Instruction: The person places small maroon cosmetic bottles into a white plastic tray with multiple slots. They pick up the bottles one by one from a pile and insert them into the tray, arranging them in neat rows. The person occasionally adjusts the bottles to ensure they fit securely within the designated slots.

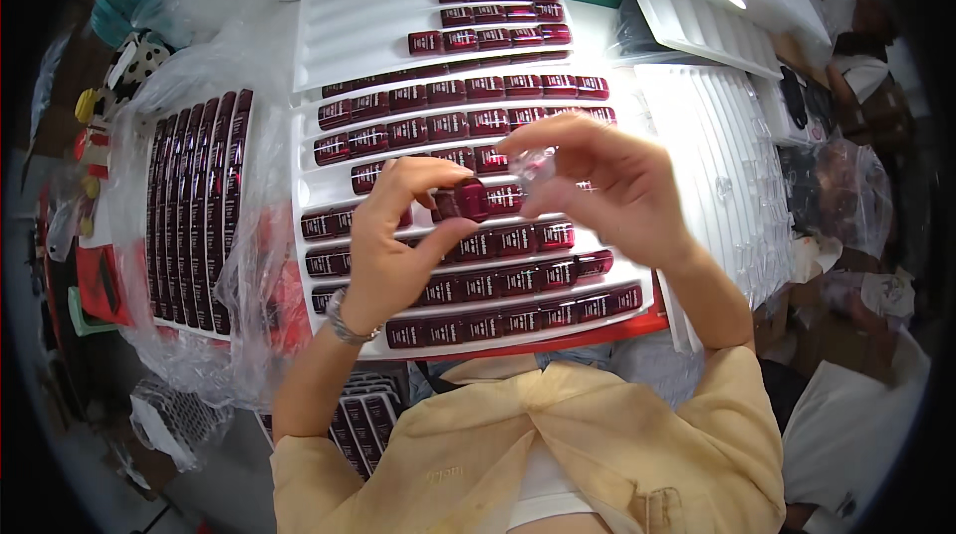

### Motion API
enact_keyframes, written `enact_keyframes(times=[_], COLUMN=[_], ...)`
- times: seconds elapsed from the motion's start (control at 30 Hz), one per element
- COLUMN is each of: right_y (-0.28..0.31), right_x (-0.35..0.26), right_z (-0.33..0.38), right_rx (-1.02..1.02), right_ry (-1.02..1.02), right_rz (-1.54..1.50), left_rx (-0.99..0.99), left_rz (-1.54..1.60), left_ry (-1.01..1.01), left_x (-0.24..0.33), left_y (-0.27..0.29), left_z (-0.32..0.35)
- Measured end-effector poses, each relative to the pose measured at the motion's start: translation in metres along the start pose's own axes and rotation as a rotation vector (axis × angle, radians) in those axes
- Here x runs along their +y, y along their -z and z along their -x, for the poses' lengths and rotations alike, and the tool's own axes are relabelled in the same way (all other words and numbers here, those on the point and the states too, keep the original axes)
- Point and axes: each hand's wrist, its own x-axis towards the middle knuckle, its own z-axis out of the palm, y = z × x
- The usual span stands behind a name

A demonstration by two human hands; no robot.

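Note:
Above the middle of a white ridged tray (311, 179), my left hand (396, 240) pinches a small dark red block-shaped bottle (472, 201) between thumb and fingers. Close beside it on the right, my right hand (607, 186) holds a small clear plastic piece (535, 166), which looks like a cap, between thumb and forefinger. The two held things are close together; whether they touch I cannot tell. Below my hands, rows of matching dark red bottles (513, 323) with pale print lie in the tray's grooves. My hands hide part of the middle rows.
A second white tray (363, 11) with more bottles lies at the far side. On the left, plastic film (264, 235) surrounds a tray of dark bottles (194, 215). At the right lies a white ridged tray (697, 166) with clear pieces along its edge. More bottles (363, 425) sit below the table's front edge.

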Motion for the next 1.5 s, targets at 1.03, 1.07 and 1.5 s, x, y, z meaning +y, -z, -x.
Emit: enact_keyframes(times=[1.03,1.07,1.5], right_y=[0.373,0.363,0.248], right_x=[0.137,0.134,0.060], right_z=[0.113,0.102,0.061], right_rx=[0.803,0.830,0.752], right_ry=[-0.255,-0.272,-0.174], right_rz=[1.403,1.427,0.287], left_rx=[-0.082,-0.197,-0.025], left_rz=[-0.647,-0.573,-0.466], left_ry=[0.116,0.173,0.057], left_x=[-0.021,-0.013,-0.005], left_y=[0.068,0.059,0.036], left_z=[0.008,0.008,0.015])
